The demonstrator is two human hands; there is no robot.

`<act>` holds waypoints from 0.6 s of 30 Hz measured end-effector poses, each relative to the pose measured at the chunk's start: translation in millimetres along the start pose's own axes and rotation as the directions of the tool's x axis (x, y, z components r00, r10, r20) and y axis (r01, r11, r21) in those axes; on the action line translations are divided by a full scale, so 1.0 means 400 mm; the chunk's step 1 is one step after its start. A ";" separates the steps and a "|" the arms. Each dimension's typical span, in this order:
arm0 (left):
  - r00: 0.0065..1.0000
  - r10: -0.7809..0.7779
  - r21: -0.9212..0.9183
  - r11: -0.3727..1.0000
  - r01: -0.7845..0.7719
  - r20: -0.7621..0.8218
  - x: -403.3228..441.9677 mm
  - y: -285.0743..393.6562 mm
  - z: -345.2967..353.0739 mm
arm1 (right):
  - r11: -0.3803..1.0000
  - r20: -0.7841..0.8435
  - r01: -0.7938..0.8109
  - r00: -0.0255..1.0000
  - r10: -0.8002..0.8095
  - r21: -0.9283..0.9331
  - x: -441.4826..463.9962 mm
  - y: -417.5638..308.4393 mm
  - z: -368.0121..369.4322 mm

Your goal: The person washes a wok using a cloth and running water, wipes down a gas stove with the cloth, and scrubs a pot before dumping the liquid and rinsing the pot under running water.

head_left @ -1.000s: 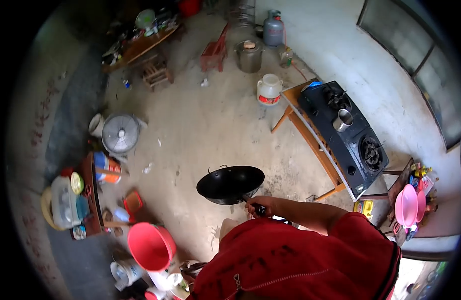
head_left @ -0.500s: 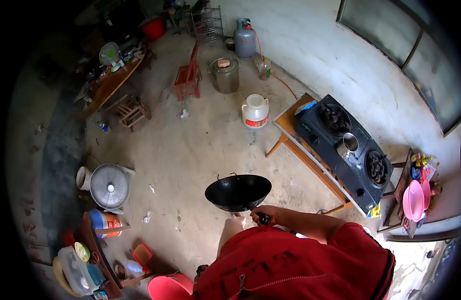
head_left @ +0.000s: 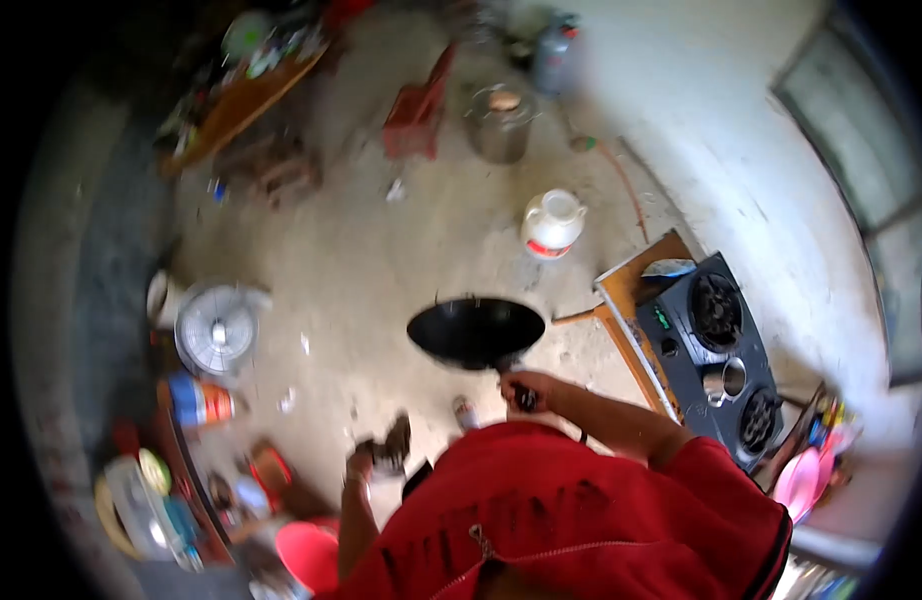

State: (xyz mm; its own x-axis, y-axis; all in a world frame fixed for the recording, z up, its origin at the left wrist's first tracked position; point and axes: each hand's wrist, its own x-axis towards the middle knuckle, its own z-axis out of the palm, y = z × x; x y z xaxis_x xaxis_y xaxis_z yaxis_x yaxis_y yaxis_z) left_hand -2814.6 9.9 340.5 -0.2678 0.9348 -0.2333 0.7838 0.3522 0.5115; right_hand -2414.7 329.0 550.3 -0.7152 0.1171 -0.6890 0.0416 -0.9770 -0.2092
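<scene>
A black wok (head_left: pixel 476 335) is held out over the floor in front of my body, slightly tilted, its dark inside showing. The fingers of my right hand (head_left: pixel 529 389) are wrapped round its dark handle. My left hand (head_left: pixel 359 464) hangs low on the left, away from the wok, beside a brown shoe-like shape (head_left: pixel 392 449). Blur hides how its fingers are set, and I cannot tell whether it touches that shape.
A black two-burner gas stove (head_left: pixel 696 340) with a metal cup (head_left: pixel 724 381) stands on a wooden table to the right. Ahead are a white jug (head_left: pixel 554 224), a metal pot (head_left: pixel 502 125) and a red chair (head_left: pixel 417 112). A fan (head_left: pixel 218 330) and red bucket (head_left: pixel 309 552) are left.
My left hand has dropped from beside the wok to the lower left. The wok, still in my right hand, sits higher in view. The view has turned, so the stove appears lower and further right.
</scene>
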 end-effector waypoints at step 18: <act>0.767 -0.629 -0.554 0.596 0.581 0.128 0.184 0.718 -0.054 | 0.470 -0.352 -0.462 0.885 0.306 -0.752 0.184 -0.436 0.303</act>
State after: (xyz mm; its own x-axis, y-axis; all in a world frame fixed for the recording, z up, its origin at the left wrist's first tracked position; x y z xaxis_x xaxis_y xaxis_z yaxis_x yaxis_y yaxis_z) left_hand -2621.4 180.7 488.1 -0.6264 0.4895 -0.6067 0.0012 0.7788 0.6272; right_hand -2559.1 486.3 620.0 -0.3745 -0.1329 -0.9176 0.8748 -0.3788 -0.3021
